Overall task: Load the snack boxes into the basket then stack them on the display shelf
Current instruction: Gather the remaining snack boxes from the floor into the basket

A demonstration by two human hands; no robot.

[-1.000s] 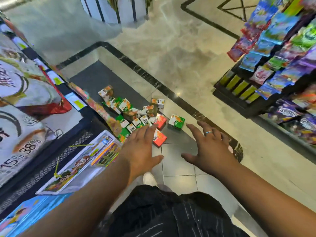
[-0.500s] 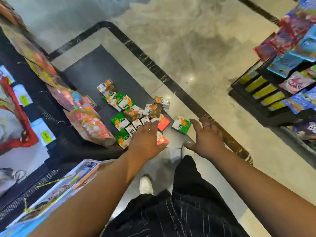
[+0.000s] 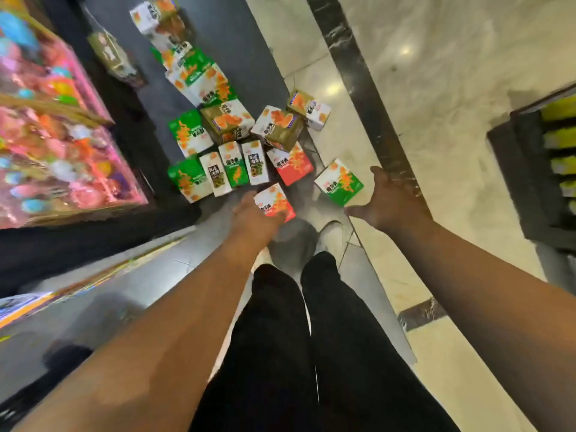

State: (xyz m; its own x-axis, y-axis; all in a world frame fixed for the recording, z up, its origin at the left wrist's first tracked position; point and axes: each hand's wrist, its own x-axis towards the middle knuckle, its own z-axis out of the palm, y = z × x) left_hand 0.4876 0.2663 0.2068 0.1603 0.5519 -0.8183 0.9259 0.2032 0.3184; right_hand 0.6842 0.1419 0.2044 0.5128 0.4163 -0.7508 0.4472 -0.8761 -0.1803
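Your right hand (image 3: 388, 202) has its fingers apart beside the green box (image 3: 339, 182), your left hand (image 3: 254, 215) meets the red box (image 3: 276, 202) with a grip I cannot tell, so pinch this light, crushable card by opposite faces.

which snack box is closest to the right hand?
The green-and-white box beside the right hand, by its thumb, lying alone on the pale tile. The other boxes are bunched in a pile further left, and none is as close.

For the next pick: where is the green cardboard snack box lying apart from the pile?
Head view, right of centre: the green box lies between the right hand and a red cardboard box.
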